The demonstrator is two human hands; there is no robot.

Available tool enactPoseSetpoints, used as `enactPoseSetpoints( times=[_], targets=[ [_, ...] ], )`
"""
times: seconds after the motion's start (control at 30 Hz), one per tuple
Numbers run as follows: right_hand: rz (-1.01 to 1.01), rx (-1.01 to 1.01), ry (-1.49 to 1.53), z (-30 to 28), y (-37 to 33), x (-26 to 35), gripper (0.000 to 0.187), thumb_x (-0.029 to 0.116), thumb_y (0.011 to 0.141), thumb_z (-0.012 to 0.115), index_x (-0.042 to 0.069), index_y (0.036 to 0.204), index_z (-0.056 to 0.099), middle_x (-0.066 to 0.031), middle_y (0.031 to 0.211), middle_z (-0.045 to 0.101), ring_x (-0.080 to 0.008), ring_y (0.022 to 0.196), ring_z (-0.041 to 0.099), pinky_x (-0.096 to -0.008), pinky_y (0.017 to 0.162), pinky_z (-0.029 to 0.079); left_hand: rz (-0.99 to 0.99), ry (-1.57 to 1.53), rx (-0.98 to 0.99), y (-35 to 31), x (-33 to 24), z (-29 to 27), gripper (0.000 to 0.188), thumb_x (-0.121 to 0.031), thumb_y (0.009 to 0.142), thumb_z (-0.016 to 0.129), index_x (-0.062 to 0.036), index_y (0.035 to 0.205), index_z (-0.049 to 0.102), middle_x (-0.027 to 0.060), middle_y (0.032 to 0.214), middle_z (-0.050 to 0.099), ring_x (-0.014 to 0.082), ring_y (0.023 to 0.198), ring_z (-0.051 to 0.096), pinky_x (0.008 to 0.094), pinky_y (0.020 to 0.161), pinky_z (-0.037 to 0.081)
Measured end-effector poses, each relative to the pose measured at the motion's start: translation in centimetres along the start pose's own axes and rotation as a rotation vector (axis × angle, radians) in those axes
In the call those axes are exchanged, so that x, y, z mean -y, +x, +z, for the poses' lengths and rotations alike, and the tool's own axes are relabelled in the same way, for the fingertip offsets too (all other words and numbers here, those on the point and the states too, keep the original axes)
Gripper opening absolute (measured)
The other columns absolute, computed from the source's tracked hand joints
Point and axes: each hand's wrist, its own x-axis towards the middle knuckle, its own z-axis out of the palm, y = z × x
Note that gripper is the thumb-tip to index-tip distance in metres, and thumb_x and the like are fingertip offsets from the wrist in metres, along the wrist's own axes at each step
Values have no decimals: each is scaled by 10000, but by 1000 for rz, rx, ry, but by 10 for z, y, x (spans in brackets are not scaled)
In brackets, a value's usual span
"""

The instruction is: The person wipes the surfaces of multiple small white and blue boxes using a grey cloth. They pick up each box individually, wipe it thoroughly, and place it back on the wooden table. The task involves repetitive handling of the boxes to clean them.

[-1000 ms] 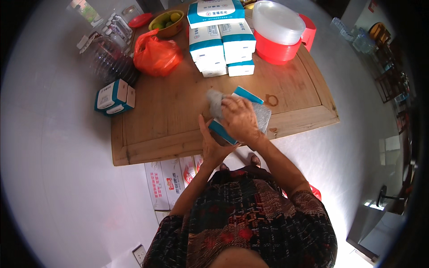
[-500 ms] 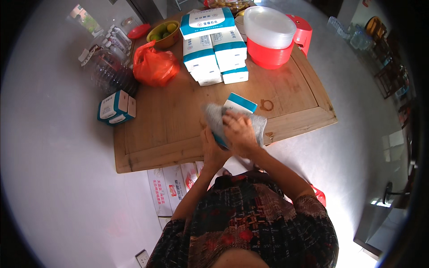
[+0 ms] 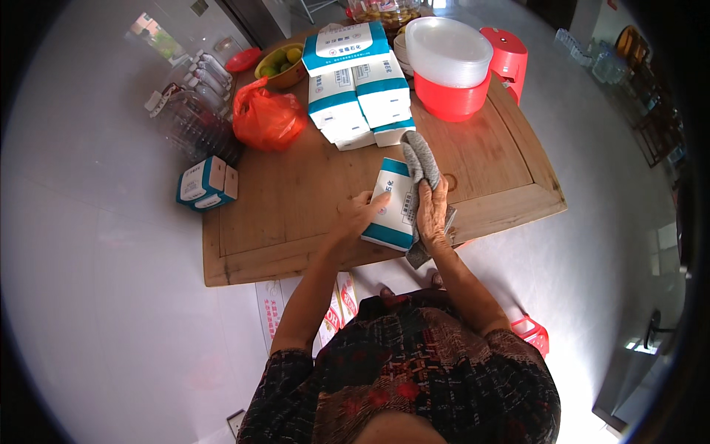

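My left hand (image 3: 360, 215) grips the left side of a white and teal tissue box (image 3: 396, 203), its thumb lying on the printed top face. The box is held near the table's front edge. A grey cloth (image 3: 421, 158) is pressed along the box's right side by my right hand (image 3: 432, 212), whose fingers are stretched out and close together. Part of the cloth stands up past the fingertips, and a corner hangs below the hand. Beyond, several similar tissue boxes (image 3: 358, 100) are stacked on the wooden table (image 3: 296, 194).
Left on the table are an orange plastic bag (image 3: 268, 118), a large bottle (image 3: 194, 127), more tissue boxes (image 3: 208, 183) at the edge and a bowl of green fruit (image 3: 281, 65). Clear and red plastic tubs (image 3: 450, 74) stand back right beside a red appliance (image 3: 506, 55).
The cloth has moved from over the box's top to its right side, along with my right hand. My left hand now holds the box's left side, and its top face shows.
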Motion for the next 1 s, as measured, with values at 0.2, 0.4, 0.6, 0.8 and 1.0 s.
enactPoseSetpoints(
  times=[0.2, 0.4, 0.6, 0.8, 1.0],
  targets=[
    [-78, 168, 136, -9, -23, 22, 458, 204, 929, 492, -21, 1312, 380, -207, 1350, 325, -330, 1246, 366, -351, 1042, 301, 1, 148, -91, 17, 5, 9, 591, -522, 867, 553, -3, 1150, 570, 89, 1060, 625, 177, 942, 595, 311, 789, 471],
    [-661, 372, -247, -9, -56, 43, 326, 118, 802, 582, -49, 1080, 549, -240, 1376, 361, -422, 1335, 271, -522, 1053, 233, 134, -529, 121, 15, 57, -7, 496, -323, 904, 592, -86, 1309, 432, 88, 1211, 562, 213, 1084, 564, 358, 948, 463],
    [-696, 366, -396, 3, -19, 81, 470, 155, 815, 552, -9, 1246, 458, -191, 1392, 349, -420, 1353, 225, -509, 1069, 202, -215, -1024, 343, -5, 69, -13, 585, -500, 880, 562, -126, 1317, 455, 82, 1308, 520, 262, 1148, 537, 448, 989, 432],
    [5, 271, 214, 17, 11, 93, 547, 427, 967, 403, 4, 1314, 416, -140, 1155, 556, -221, 1100, 512, -342, 975, 389, 75, -885, 250, -9, 70, 12, 682, -614, 875, 459, -140, 1362, 406, 100, 1305, 519, 279, 1159, 529, 493, 986, 428],
    [329, 502, 28, 15, -9, 85, 618, 509, 948, 375, -24, 1247, 466, -237, 1134, 566, -293, 1043, 552, -369, 933, 413, 67, -1182, 316, -2, 66, 6, 661, -611, 901, 398, -133, 1358, 401, 110, 1281, 524, 267, 1133, 542, 472, 957, 450]
  ],
)
